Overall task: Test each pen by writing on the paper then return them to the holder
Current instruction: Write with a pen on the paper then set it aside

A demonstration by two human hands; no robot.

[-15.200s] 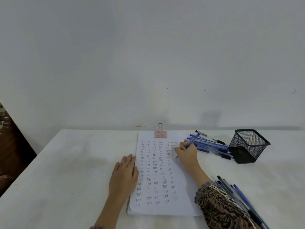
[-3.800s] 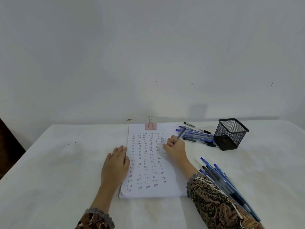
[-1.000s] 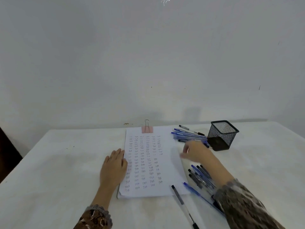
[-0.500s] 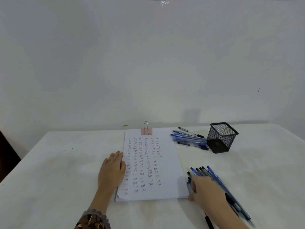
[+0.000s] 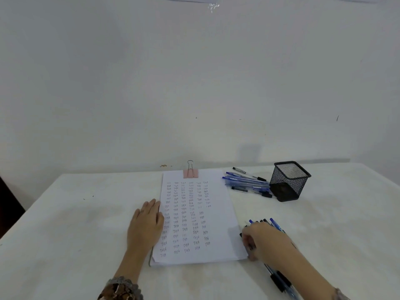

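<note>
A clipped stack of paper (image 5: 217,204) with rows of handwritten "Test" lies in the middle of the white table (image 5: 75,234). My left hand (image 5: 146,226) rests flat on its left edge. My right hand (image 5: 266,241) lies over the near pile of blue and black pens (image 5: 274,223) right of the paper, fingers curled down around a dark pen in that pile. A second pile of pens (image 5: 246,184) lies at the paper's top right corner. Beside it stands the black mesh holder (image 5: 289,182), with no pens showing above its rim.
A pink binder clip (image 5: 190,173) holds the paper's top edge. The table meets a plain white wall at the back. A dark piece of furniture (image 5: 8,204) shows past the table's left edge.
My right hand left the top of the paper, swung down to the near pen pile and now curls over it. The loose pen seen below the paper is out of sight. My left hand stayed put.
</note>
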